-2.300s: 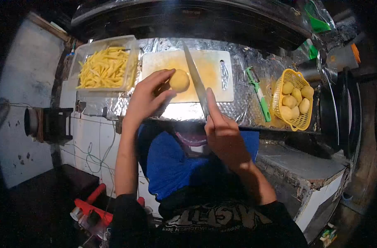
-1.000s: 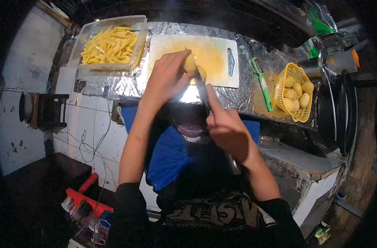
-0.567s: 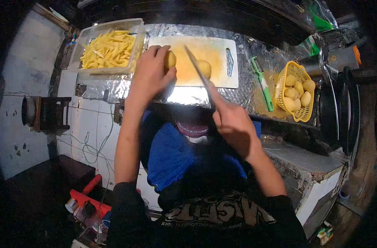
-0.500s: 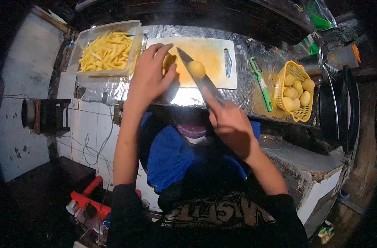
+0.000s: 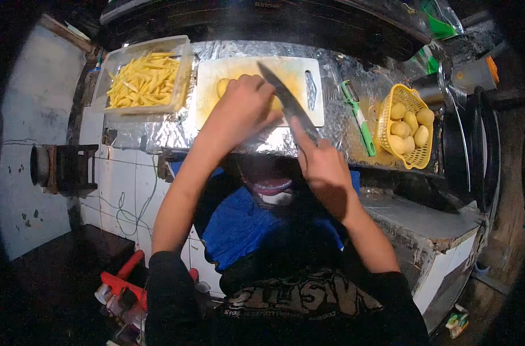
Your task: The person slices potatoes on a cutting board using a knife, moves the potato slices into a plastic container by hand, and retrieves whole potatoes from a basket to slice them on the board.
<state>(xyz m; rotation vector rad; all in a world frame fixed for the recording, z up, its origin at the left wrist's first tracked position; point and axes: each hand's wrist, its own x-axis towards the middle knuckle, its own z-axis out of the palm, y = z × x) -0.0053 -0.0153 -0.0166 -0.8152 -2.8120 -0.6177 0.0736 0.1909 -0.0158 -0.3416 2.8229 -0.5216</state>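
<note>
My right hand (image 5: 327, 170) grips a kitchen knife (image 5: 291, 102), its index finger stretched along the top of the blade. The blade points up and left over the white cutting board (image 5: 208, 106). My left hand (image 5: 245, 106) is closed over a peeled potato piece (image 5: 277, 104) right beside the blade; the fingers hide most of that piece. Another yellow potato piece (image 5: 221, 87) lies on the board, just left of my left hand and partly covered by it.
A clear plastic container (image 5: 184, 75) of cut potato sticks (image 5: 144, 81) stands left of the board. To the right lie a green-handled peeler (image 5: 360, 121) and a yellow basket (image 5: 383, 124) with several peeled potatoes (image 5: 399, 128). Foil (image 5: 141, 132) covers the counter.
My left hand has moved right, from the left potato piece to the one beside the knife, and its fingers have closed. The knife stays in my right hand, shifted slightly right.
</note>
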